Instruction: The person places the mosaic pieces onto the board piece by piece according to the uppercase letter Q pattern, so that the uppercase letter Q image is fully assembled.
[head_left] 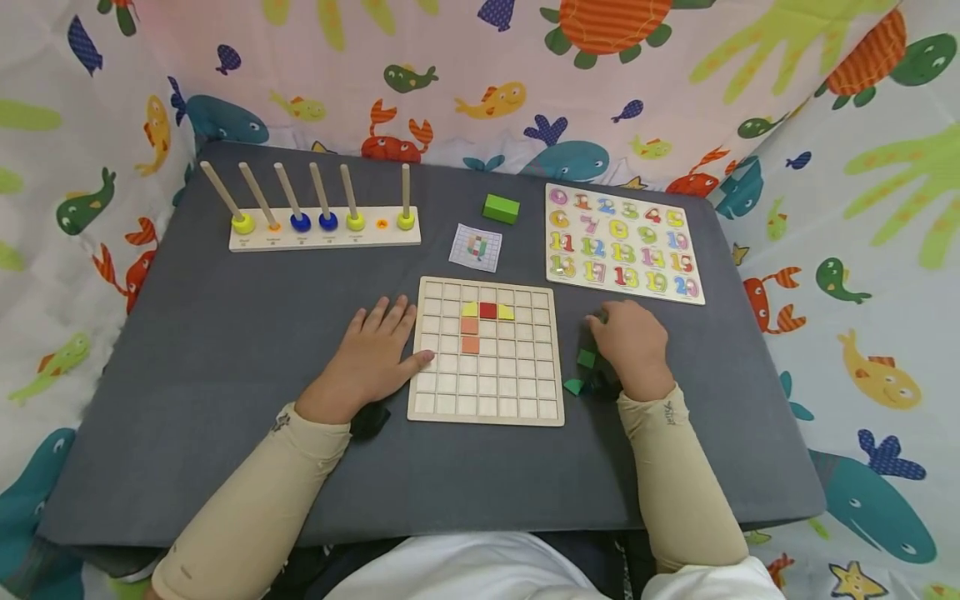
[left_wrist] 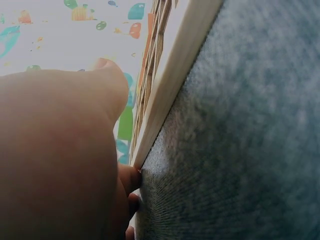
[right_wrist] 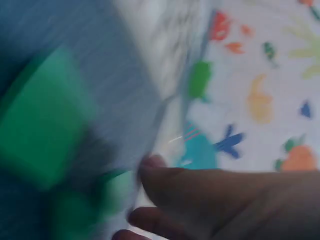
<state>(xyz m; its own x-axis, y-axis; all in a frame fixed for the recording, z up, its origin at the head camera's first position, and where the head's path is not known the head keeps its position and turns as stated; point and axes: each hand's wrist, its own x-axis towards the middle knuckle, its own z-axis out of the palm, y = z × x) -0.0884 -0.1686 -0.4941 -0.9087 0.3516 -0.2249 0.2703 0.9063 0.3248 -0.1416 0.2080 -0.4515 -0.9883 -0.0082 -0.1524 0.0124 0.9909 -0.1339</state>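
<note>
My left hand [head_left: 367, 362] lies flat on the table with fingers spread, its thumb on the left edge of the wooden grid board [head_left: 486, 415]. In the left wrist view, the board's side [left_wrist: 172, 75] runs close by the fingers. On the board are a red square [head_left: 487, 311], two yellow pieces [head_left: 506, 312] and orange squares [head_left: 469, 345]. To the board's right, my right hand [head_left: 633, 342] has bent fingers at a dark green piece. Beside it lie a green block [head_left: 587, 358] and a green triangular piece [head_left: 573, 386]. Blur in the right wrist view hides whether anything is pinched.
Beyond the board lie a small printed pattern card [head_left: 476, 247] and a larger green block [head_left: 501, 208]. A peg counting stand [head_left: 322, 239] with coloured rings is at the back left. A number puzzle board [head_left: 622, 242] occupies the back right.
</note>
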